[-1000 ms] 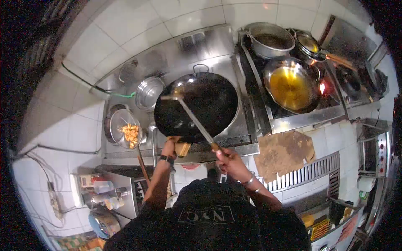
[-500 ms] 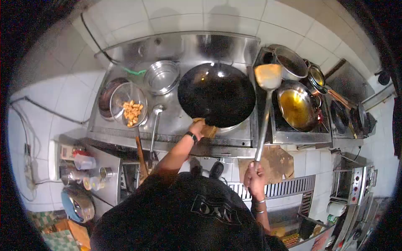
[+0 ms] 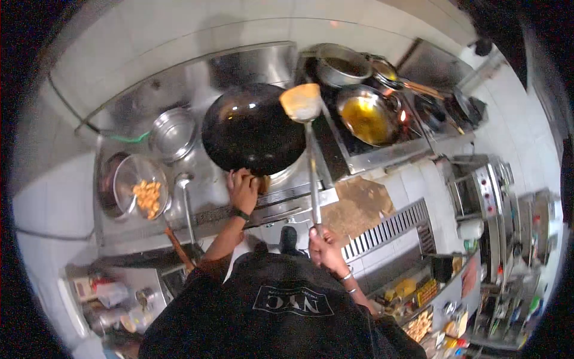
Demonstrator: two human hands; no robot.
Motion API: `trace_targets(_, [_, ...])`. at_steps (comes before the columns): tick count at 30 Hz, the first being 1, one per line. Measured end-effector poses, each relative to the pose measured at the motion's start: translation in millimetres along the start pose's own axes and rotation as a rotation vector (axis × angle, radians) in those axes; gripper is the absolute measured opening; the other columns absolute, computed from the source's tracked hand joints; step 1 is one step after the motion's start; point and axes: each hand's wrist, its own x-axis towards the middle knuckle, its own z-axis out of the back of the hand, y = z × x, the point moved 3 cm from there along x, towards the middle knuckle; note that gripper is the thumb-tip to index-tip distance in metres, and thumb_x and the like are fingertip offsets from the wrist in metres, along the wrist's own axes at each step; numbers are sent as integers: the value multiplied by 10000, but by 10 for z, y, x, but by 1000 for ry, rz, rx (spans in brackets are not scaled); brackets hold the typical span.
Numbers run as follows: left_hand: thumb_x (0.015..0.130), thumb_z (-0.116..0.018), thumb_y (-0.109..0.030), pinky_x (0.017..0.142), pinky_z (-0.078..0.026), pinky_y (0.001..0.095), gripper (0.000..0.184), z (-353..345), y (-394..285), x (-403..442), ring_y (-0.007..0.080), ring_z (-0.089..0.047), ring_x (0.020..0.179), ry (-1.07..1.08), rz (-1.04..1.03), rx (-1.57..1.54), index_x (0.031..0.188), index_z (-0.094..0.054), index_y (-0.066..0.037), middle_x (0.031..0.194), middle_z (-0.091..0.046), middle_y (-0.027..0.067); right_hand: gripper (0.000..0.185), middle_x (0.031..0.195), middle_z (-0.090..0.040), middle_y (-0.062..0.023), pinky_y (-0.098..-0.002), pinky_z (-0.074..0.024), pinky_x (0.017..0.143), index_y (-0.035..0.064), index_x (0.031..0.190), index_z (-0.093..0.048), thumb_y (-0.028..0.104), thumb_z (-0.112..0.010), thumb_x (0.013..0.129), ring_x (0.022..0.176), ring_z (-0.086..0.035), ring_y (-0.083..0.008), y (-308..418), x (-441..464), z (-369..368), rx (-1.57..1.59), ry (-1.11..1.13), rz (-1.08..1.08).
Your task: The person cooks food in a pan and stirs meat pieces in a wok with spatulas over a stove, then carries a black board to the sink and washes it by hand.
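Note:
A large black wok (image 3: 254, 128) sits on the steel stove in front of me. At its near rim, my left hand (image 3: 243, 190) is closed on a folded brown cloth (image 3: 263, 184), mostly covered by the fingers. My right hand (image 3: 326, 246) grips the end of a long-handled wok spatula (image 3: 313, 167). Its broad blade, smeared with orange sauce, is raised by the wok's right edge. Left of the wok, a strainer (image 3: 122, 185) holds browned fried pieces (image 3: 147, 197). A steel ladle (image 3: 186, 200) lies between the strainer and the wok.
A round steel pot (image 3: 173, 134) stands left behind the ladle. On the right burner sits a pan of yellow oil (image 3: 368, 119), with a flame (image 3: 403, 115) beside it. Behind it is a deep grey pot (image 3: 342, 66). Flattened cardboard (image 3: 359, 203) and a floor grate (image 3: 388, 233) lie below right.
My view has turned right, so the stove appears further left. The spatula blade now shows nearer the wok's right edge. Both hands keep their hold.

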Motion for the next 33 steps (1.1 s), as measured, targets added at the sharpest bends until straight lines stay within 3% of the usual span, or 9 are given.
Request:
trace_targets(2, [861,-608,-201,1020,-329,497,167,10,-6,17,311,-491,1125,65,-145,31,926,-632,-49,1072,-577,112,287,527,-354,56,-251,-262,351,131,789,-446,316,-537,989,388,-328,-70,-9,-77,-34,38,17,-19])
trace_targets(9, [859,-587,-139,950,-352,485,110,-354,342,-10,287,-527,1067,182,-264,-28,920,-632,-60,1005,-608,119,243,544,-387,43,-236,-272,347,127,855,-461,307,-574,972,390,-354,-67,-117,-375,-36,212,20,-44])
trace_targets(11, [873,-554,-141,894,-356,468,123,-303,292,137,292,-572,1002,573,-292,-21,936,-641,-81,906,-643,123,314,544,-344,52,-219,-223,350,127,786,-422,336,-564,973,397,-299,-59,-112,-598,-58,180,-90,-43])
trace_targets(16, [900,-516,-253,810,-378,490,220,-443,385,351,328,-629,841,773,-405,39,859,-674,-106,818,-678,138,261,546,-363,51,-232,-255,349,130,836,-437,309,-564,977,390,-323,-65,-334,-1076,147,251,-198,-21])
trace_targets(22, [925,-545,-241,783,-450,485,255,-346,252,346,402,-602,874,550,-354,-231,959,-611,3,888,-632,217,256,540,-337,67,-227,-222,336,155,819,-426,300,-569,974,386,-297,-54,-731,-1628,391,624,-288,54])
trace_targets(25, [947,-497,-315,832,-447,488,348,-411,276,236,412,-590,946,632,-288,-207,1024,-615,3,1001,-643,207,247,553,-325,70,-220,-223,333,150,820,-430,290,-559,977,392,-285,-51,-843,-1817,470,721,-361,110])
trace_targets(30, [967,-464,-250,769,-435,501,290,-731,549,248,419,-584,914,685,-380,-85,958,-607,3,907,-623,226,235,553,-295,83,-206,-208,326,186,802,-432,276,-559,978,415,-267,-34,-1072,-2012,721,1060,-451,165])
trace_targets(32, [957,-481,-264,783,-419,498,270,-620,453,348,415,-592,906,834,-301,-58,945,-618,-32,916,-641,205,227,550,-297,88,-206,-212,324,189,797,-452,276,-550,982,413,-266,-33,-1116,-2069,874,1136,-457,196])
trace_targets(33, [957,-466,-312,813,-405,496,304,-649,530,347,403,-599,927,727,-404,-5,965,-643,-65,944,-658,183,233,547,-303,87,-207,-214,324,191,787,-459,283,-545,984,409,-265,-34,-1146,-2100,969,1205,-464,227])
